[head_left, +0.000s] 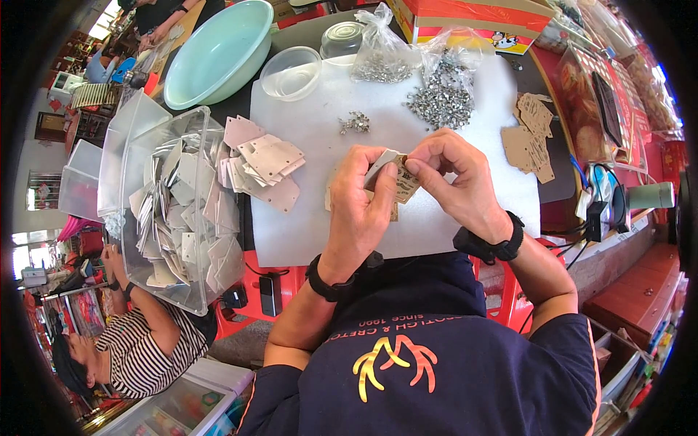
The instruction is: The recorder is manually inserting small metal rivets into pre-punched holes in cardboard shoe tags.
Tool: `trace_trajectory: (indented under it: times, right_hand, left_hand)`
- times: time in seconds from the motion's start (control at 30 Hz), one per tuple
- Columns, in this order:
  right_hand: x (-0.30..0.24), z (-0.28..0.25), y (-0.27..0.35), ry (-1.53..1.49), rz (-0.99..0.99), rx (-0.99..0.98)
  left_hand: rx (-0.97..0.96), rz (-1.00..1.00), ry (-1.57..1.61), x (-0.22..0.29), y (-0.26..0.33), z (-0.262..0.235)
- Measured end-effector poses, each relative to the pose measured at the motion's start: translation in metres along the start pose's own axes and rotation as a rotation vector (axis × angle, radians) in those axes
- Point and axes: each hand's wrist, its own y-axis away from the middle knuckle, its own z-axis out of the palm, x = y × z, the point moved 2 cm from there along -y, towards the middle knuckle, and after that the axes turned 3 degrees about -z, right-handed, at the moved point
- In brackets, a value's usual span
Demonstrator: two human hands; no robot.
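Over a white work mat (291,232) I hold a small brown printed card (409,190) with a pale one against it. My left hand (358,214) is closed on the cards, its thumb flat across them. My right hand (465,182) pinches their upper right corner; whether a small metal piece is between those fingertips is hidden. Another brown card (393,212) lies partly under my left hand. Beyond my hands sit a little pile of shiny metal pieces (355,123) and a larger heap (440,98) spilling from a plastic bag (465,45).
Pale cards (265,163) lie at the left, beside a transparent bin (196,294) full of them. Brown cards (529,138) are stacked at the right. A mint basin (218,54), round plastic tub (291,74) and red-striped box (465,16) stand behind. A person in stripes (149,349) is at left.
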Motion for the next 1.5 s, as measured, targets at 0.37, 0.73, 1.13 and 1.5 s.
trace_trajectory:
  times: [0.37, 0.73, 1.13, 1.5]
  right_hand:
    - [0.03, -0.052, -0.013, -0.017, 0.34, -0.242]
    - [0.05, -0.115, -0.005, -0.174, 0.416, -0.07]
    - [0.066, -0.077, -0.004, 0.58, 0.005, -0.144]
    - [0.057, -0.062, -0.003, 0.871, -0.116, -0.201]
  left_hand:
    - [0.027, -0.223, 0.186, -0.01, -0.005, -0.015]
    - [0.007, -0.202, 0.267, -0.017, 0.001, -0.022]
    - [-0.02, -0.214, 0.215, -0.012, 0.007, -0.018]
    - [-0.014, -0.193, 0.216, -0.014, 0.008, -0.02]
